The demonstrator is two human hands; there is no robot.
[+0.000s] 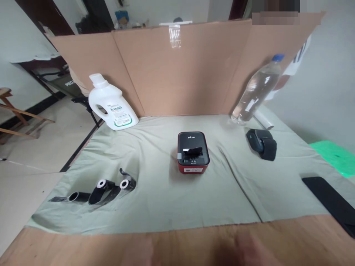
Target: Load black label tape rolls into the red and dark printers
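Though we cannot tell if our left hand (140, 253) and right hand (251, 251) are open, the boxy red-and-black plastic device (192, 143) on pale-green cloth (166, 203) looks stiff, lightish, best gripped by its sides

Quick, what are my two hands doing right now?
Left hand: blurred at the frame's edge, can't tell.
Right hand: blurred too, can't tell.

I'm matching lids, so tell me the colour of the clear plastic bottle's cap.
The cap of the clear plastic bottle is blue, as the head view shows.
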